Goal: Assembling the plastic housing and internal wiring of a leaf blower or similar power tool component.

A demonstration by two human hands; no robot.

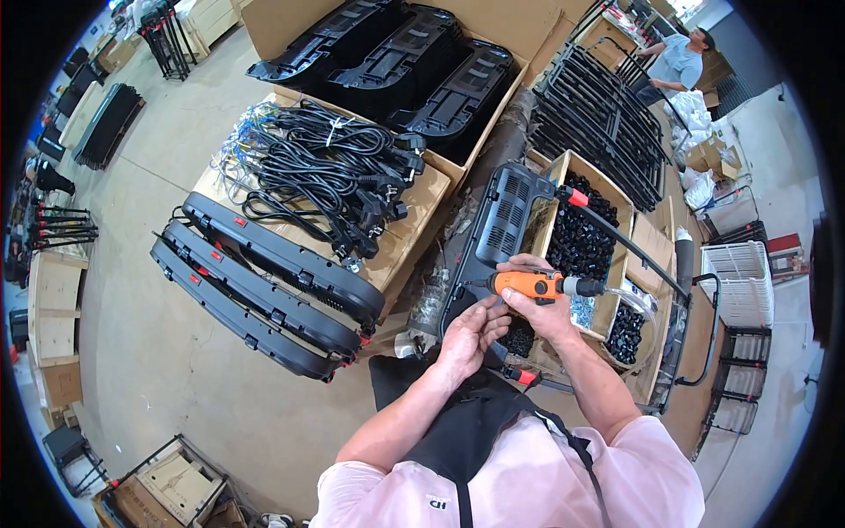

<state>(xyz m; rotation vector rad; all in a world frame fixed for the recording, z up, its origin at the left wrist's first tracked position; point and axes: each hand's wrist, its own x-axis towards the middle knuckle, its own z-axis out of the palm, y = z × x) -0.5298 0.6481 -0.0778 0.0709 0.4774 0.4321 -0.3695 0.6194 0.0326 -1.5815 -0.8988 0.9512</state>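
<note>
Fastening at black vented panel (502, 224), in progress.
Right hand (541, 308) fingers clenched around orange electric screwdriver (528, 284); left hand (471, 333) fingers pinching at panel edge below driver tip. Three similar panels (264, 286) stacked on floor, left.

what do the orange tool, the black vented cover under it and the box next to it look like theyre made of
Orange tool: likely moulded plastic body, smooth and slightly glossy, with a metal-looking grey front end. Black vented cover: apparently matte moulded plastic, judging by its regular slotted grilles. Box: corrugated cardboard, brown with raw-cut edges, holding small black parts.
</note>
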